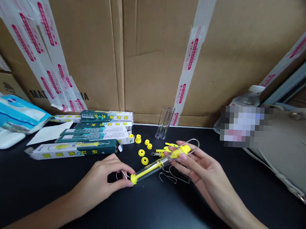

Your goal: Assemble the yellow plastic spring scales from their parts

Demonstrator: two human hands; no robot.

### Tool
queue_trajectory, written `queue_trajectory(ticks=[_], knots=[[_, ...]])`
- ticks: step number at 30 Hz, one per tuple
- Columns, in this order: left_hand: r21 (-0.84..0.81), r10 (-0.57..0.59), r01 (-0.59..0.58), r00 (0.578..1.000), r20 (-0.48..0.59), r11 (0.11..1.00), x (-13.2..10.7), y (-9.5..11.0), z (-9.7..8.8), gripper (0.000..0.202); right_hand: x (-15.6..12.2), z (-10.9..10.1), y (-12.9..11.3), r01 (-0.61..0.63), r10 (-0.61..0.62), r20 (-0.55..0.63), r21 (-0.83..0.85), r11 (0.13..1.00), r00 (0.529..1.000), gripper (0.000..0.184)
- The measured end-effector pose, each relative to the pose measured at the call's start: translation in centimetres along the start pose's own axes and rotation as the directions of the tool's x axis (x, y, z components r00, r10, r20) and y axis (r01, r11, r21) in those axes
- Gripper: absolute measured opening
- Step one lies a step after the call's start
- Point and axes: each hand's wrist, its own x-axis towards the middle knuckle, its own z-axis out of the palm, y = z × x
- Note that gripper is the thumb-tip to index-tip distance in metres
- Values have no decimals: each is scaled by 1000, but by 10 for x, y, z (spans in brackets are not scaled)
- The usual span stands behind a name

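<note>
A clear tubular spring scale (150, 168) with yellow fittings and a yellow inner rod is held slanted above the black table. My left hand (106, 177) pinches its yellow end cap at the lower left, where a metal hook sticks out under the fingers. Around the upper right end, my right hand (201, 168) grips the tube by its yellow cap, from which a large wire loop (196, 142) extends. Metal S-hooks (168, 178) lie on the table beneath the right hand. Just behind it are yellow pointer pieces (163, 150) with a small spring, partly hidden.
Several yellow rings and caps (141, 153) lie mid-table, with two clear tubes (161, 123) standing behind. Printed boxes (76, 149) and a blue tissue pack (17, 112) are at left. A bottle (255, 94) and grey bag (290, 145) sit at right. Large cardboard boxes (156, 60) stand behind.
</note>
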Motion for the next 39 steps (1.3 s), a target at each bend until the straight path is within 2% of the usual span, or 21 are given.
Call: queue_trajectory(ticks=[5, 8, 11, 16, 23, 30, 35, 39], knots=[[99, 84, -86, 996, 19, 991, -4, 2, 1, 28, -1, 1, 0, 6, -6, 11, 1, 1000, 1000, 33], [200, 168, -171, 985, 32, 965, -5, 6, 3, 20, -2, 2, 0, 17, -17, 20, 12, 1000, 1000, 35], [249, 208, -209, 978, 32, 946, -5, 10, 4, 12, -3, 3, 1, 36, -37, 37, 14, 999, 999, 40], [243, 198, -199, 980, 26, 949, -3, 14, 2, 6, -2, 2, 1, 54, -49, 80, -51, 997, 996, 35], [197, 189, -186, 982, 0, 963, -2, 16, -1, 9, 0, 0, -3, -3, 2, 70, 12, 1000, 998, 35], [251, 211, -175, 970, -124, 952, -4, 16, -2, 9, 4, -3, -5, -33, 33, -5, -6, 999, 999, 32], [276, 204, -169, 973, -105, 946, -5, 15, -2, 11, 1, -3, -7, 57, -56, 11, -73, 996, 998, 32], [305, 195, -154, 975, -109, 940, -7, 15, -2, 17, -3, -5, -10, 227, -225, 35, -253, 941, 974, 27]])
